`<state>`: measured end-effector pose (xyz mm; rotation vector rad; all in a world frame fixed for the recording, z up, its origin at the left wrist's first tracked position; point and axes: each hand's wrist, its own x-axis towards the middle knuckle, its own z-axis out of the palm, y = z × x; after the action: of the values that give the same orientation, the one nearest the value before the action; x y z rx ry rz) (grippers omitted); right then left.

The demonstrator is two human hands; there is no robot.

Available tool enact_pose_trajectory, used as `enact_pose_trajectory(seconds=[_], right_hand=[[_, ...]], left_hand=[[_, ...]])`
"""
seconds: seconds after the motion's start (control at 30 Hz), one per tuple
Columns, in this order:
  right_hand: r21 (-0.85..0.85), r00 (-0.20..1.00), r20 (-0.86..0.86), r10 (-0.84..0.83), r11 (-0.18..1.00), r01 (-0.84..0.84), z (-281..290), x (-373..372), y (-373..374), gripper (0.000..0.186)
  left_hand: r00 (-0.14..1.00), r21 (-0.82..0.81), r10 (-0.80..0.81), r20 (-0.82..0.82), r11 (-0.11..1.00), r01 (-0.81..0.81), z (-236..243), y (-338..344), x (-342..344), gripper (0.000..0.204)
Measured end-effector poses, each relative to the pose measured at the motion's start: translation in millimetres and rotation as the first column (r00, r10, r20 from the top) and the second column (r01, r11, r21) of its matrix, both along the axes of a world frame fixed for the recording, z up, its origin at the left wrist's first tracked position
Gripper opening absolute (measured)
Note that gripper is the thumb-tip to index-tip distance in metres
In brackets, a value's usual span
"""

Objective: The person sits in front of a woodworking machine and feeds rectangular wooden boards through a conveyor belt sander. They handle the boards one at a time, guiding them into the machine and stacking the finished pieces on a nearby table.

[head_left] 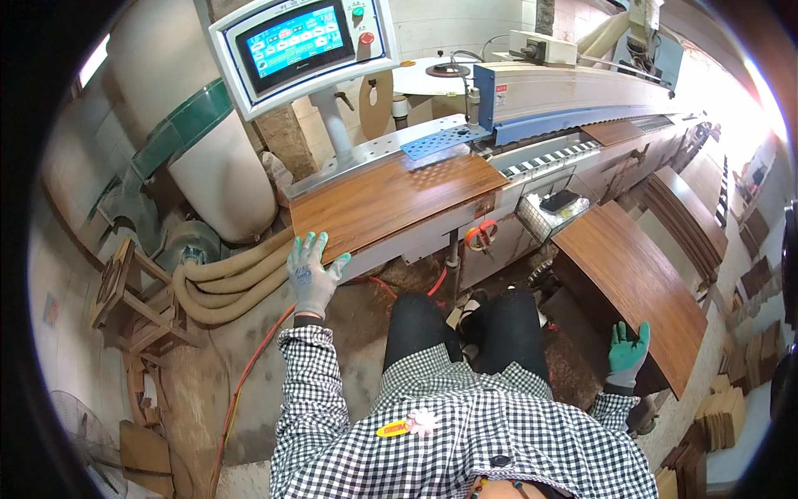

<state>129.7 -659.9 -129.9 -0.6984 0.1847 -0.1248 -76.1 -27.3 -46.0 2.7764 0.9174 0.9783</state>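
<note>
A brown wood-grain board (374,200) lies on the infeed end of a long machine, its far right part under a blue perforated plate (439,141). My left hand (312,279), in a grey glove with green fingertips, is at the board's near left corner; its fingers are spread and touch the edge. Off to the right, a stack of similar boards (636,279) stands beside the machine. My right hand (628,353), gloved alike, is by the stack's near edge with fingers apart, gripping nothing. Whether it touches the stack I cannot tell.
A control panel with a lit screen (295,43) rises at the back left. Thick beige hoses (224,291) coil on the left floor beside a wooden stool (137,291). Red-handled scissors (480,237) hang on the machine's front, near a wire basket (553,208). Another board (613,133) lies farther along the machine.
</note>
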Motion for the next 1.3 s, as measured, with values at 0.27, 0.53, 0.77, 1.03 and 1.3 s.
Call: enact_pose_trajectory(seconds=[0.27, 0.53, 0.77, 1.03, 1.3], right_hand=[[0.027, 0.992, 0.056, 0.115, 0.993, -0.116, -7, -12, -9, 0.028], [0.003, 1.0, 0.021, 0.016, 1.0, -0.016, -14, -13, -15, 0.039], [-0.122, 0.99, 0.05, -0.128, 0.984, 0.133, -3, -31, -4, 0.052], [-0.055, 0.979, -0.034, -0.202, 0.978, 0.2, 22, -37, 10, 0.066], [-0.051, 0.959, 0.011, -0.284, 0.957, 0.285, 27, -38, 15, 0.07]], left_hand=[[0.999, -0.004, 0.028, -0.04, 1.0, -0.028, 3, 1, 1, 0.069], [0.999, 0.023, -0.05, -0.021, 0.998, 0.05, -6, 7, -7, 0.065], [0.999, -0.042, -0.037, 0.022, 0.998, 0.037, -13, 20, -49, 0.061], [0.979, -0.122, -0.164, 0.118, 0.977, 0.178, -21, 32, -53, 0.061], [0.989, -0.139, -0.141, 0.042, 0.979, 0.146, -9, 26, -52, 0.059]])
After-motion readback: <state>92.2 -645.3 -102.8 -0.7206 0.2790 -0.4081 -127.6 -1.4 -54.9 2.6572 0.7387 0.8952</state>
